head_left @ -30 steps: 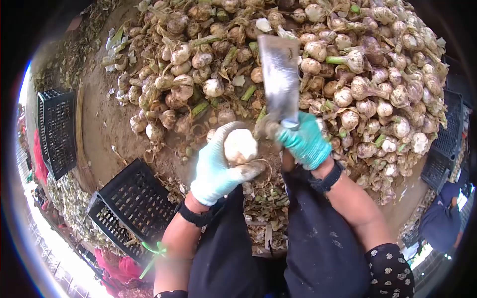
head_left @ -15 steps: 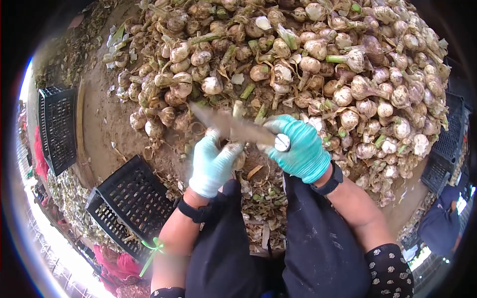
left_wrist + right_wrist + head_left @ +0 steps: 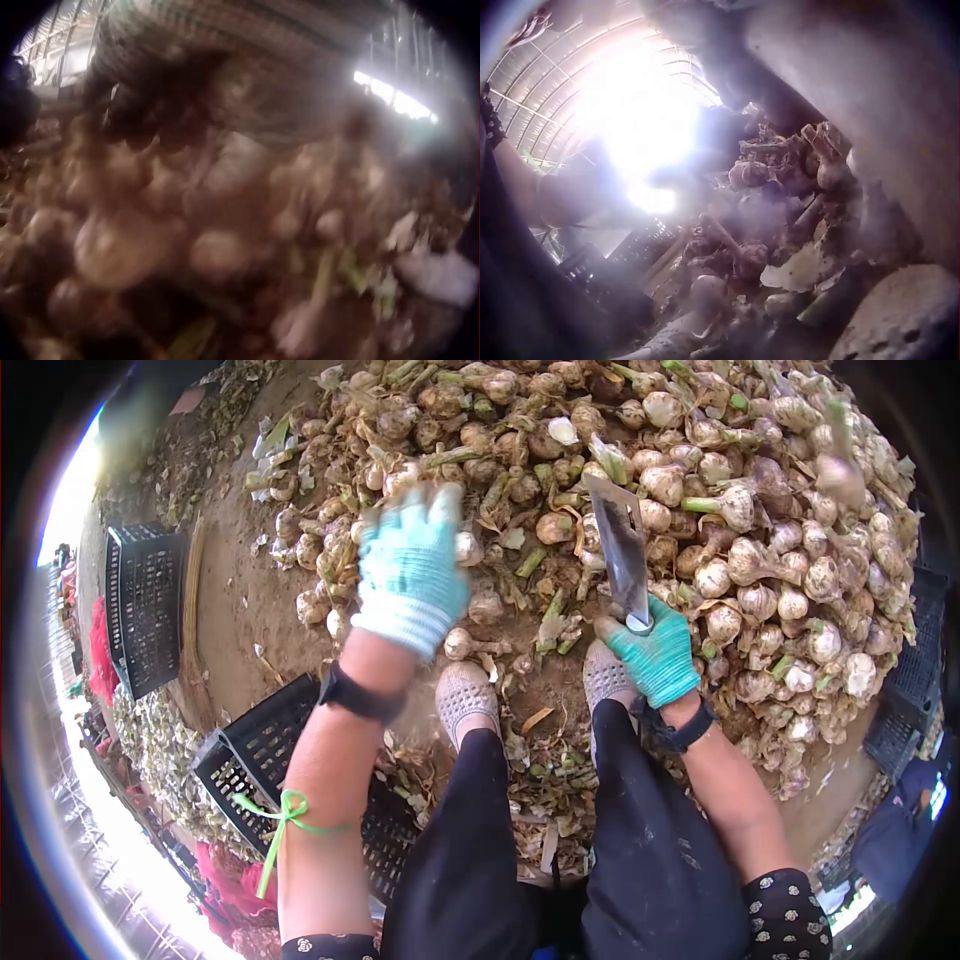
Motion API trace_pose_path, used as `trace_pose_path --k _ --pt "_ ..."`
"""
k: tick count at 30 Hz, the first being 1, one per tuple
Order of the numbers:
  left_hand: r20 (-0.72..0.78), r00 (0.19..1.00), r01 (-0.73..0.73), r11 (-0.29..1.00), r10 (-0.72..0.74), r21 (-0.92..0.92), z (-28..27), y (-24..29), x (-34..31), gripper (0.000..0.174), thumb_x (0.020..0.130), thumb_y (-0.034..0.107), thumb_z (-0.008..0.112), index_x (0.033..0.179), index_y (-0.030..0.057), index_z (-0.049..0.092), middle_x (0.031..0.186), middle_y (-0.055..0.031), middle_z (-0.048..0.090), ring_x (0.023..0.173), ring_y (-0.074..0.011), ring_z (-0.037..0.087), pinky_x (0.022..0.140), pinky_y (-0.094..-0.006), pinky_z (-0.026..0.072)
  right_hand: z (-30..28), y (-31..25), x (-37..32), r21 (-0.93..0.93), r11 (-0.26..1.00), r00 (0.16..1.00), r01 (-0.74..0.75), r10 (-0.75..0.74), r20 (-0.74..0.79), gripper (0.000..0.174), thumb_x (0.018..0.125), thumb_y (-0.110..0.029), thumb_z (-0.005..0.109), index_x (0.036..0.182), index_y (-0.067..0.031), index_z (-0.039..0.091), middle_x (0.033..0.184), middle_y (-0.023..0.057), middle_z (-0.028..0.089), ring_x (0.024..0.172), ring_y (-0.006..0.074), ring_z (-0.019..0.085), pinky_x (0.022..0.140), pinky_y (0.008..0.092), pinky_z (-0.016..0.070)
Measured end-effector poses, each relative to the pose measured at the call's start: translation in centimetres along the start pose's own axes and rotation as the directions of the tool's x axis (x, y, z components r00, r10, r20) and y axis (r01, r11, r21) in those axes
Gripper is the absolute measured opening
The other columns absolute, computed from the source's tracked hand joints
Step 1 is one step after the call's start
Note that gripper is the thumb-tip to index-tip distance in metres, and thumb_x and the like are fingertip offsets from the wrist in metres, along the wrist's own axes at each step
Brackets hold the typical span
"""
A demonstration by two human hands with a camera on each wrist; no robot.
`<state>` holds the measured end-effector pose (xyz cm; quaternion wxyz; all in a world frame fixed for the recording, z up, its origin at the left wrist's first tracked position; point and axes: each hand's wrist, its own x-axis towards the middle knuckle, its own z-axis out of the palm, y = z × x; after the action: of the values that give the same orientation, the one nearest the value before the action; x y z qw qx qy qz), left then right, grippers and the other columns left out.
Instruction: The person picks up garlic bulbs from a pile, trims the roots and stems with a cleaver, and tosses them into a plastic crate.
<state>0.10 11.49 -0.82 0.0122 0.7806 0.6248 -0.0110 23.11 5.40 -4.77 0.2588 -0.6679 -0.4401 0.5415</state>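
My left hand [image 3: 413,565], in a pale teal knit glove, reaches over the left part of the garlic pile with its fingers stretched forward and blurred. Garlic bulbs [image 3: 468,548] lie around its fingertips. In the left wrist view the striped glove [image 3: 247,60] spans the top, above blurred bulbs [image 3: 217,253]. My right hand [image 3: 655,655], also gloved, grips the handle of a cleaver [image 3: 622,550] above the right shoe. Its broad metal blade points up and away, overlapping the pile. A single garlic bulb [image 3: 840,478] shows motion blur at the upper right.
Black plastic crates stand at the left [image 3: 145,610], beside the left forearm [image 3: 270,730] and at the far right [image 3: 905,670]. Peelings and stem pieces [image 3: 545,780] cover the ground between the legs. Another person [image 3: 890,830] is at the right edge.
One second ago the left hand held a white garlic bulb near the knees; the cleaver then swung across it. Now the left hand is forward over the pile without that bulb, and the blade points up.
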Motion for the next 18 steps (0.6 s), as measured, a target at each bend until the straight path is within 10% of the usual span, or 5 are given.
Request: trace_pose_path --k 3,9,11,14,18 --pt "0.177 0.975 0.062 0.922 -0.138 0.381 4.1 -3.6 0.5 0.065 0.061 0.014 0.067 0.12 0.0085 0.04 0.115 -0.0121 0.047 0.111 -0.0284 0.043 0.096 -0.0512 0.0272 -0.1 1.0 -0.3 0.004 1.0 1.0 0.009 -0.009 -0.014 0.03 0.069 -0.017 0.071 0.088 0.0024 0.058 0.067 0.0005 0.057 0.06 0.0057 0.048 0.056 0.0226 0.0433" --pt "0.043 0.951 0.304 0.898 -0.307 -0.318 1.1 -5.3 -3.6 0.06 0.053 0.024 0.073 0.106 0.0043 0.053 0.088 -0.0158 0.057 0.08 -0.0305 0.056 0.072 -0.0353 0.0459 0.6 -1.2 -0.9 0.026 0.999 0.998 0.02 -0.022 0.058 0.029 0.069 -0.013 0.07 0.089 0.003 0.057 0.068 -0.0007 0.056 0.059 0.0057 0.047 0.055 0.0206 0.0418" --pt "-0.18 0.97 0.139 0.979 -0.166 -0.151 -2.6 -6.4 -7.9 0.059 0.052 0.023 0.074 0.103 0.0004 0.054 0.087 -0.0147 0.059 0.08 -0.0294 0.057 0.072 -0.0361 0.0458 0.2 -1.0 -1.2 0.077 0.997 0.997 -0.029 0.024 0.077 0.027 0.069 -0.014 0.07 0.086 0.002 0.057 0.065 -0.0008 0.055 0.058 0.0059 0.047 0.055 0.0208 0.0417" --pt "-0.3 0.919 0.304 0.943 -0.255 0.133 -9.8 -9.2 -15.1 0.065 0.051 0.012 0.073 0.11 -0.0002 0.051 0.092 -0.015 0.058 0.081 -0.0296 0.057 0.075 -0.0364 0.0456 0.0 0.7 -1.0 -0.12 0.988 0.995 0.102 -0.103 -0.004 0.023 0.069 -0.014 0.07 0.081 0.0007 0.058 0.061 0.0011 0.054 0.055 0.0069 0.047 0.052 0.0236 0.0414" --pt "-0.221 0.84 0.514 0.597 -0.495 0.616 -15.5 -12.6 -23.5 0.068 0.058 0.011 0.071 0.12 0.0032 0.044 0.101 -0.0164 0.057 0.098 -0.0309 0.053 0.089 -0.0379 0.0388 2.0 0.4 -0.9 -0.037 0.998 0.996 0.05 -0.047 0.075 0.023 0.069 -0.014 0.07 0.083 -0.0002 0.058 0.063 0.002 0.056 0.057 0.007 0.048 0.055 0.0236 0.0424"
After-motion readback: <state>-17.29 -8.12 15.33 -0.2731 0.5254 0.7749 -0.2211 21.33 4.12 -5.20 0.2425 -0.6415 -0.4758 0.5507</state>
